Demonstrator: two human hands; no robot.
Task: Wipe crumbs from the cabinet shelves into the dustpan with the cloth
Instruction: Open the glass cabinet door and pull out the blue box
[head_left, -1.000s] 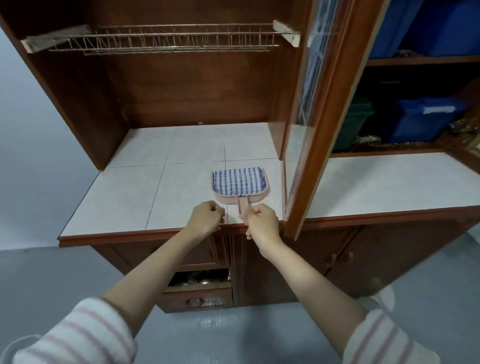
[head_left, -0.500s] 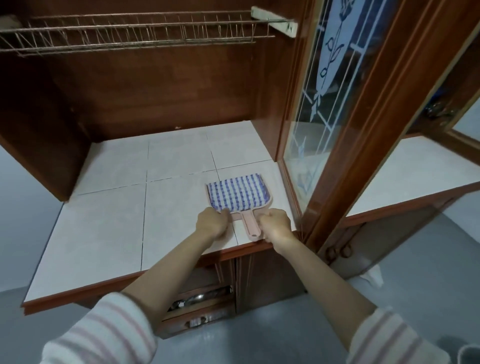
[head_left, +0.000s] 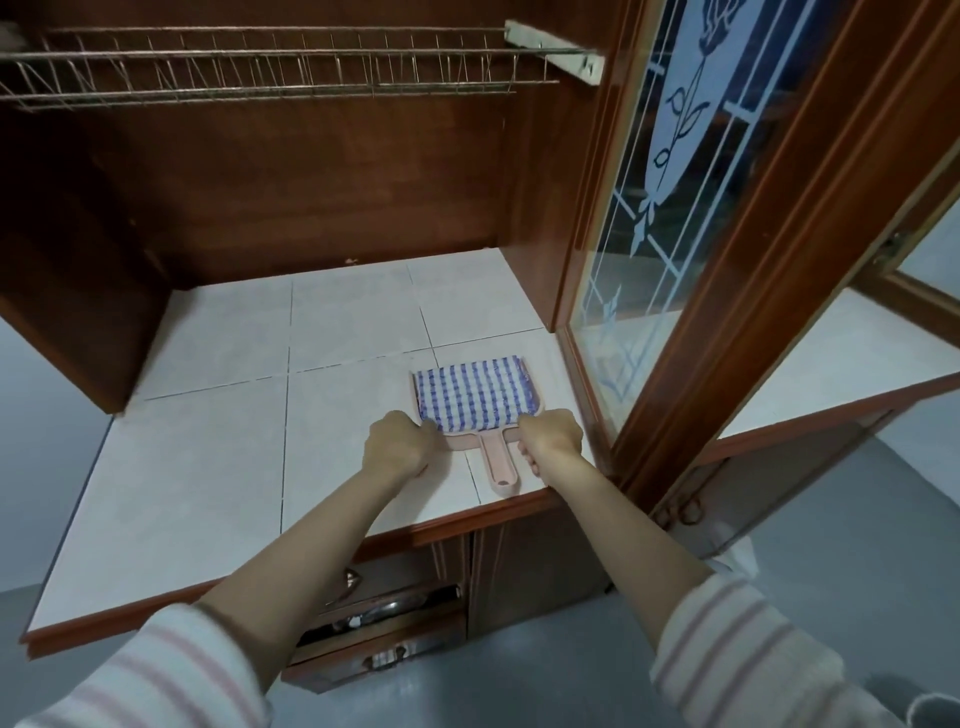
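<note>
blue-checked cloth (head_left: 472, 397) lay in the pink dustpan (head_left: 498, 462) on the tiled cabinet shelf (head_left: 208, 441). left hand (head_left: 400, 447) and right hand (head_left: 550, 439) curled at the pan's near corners; whether they grasped anything could not be told.

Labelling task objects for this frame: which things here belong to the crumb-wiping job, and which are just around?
Job: striped cloth, lying in the pink dustpan; tiled shelf; left hand and right hand at the dustpan's near corners.
Around: wire rack above; glass door, open; drawer below, ajar.
</note>
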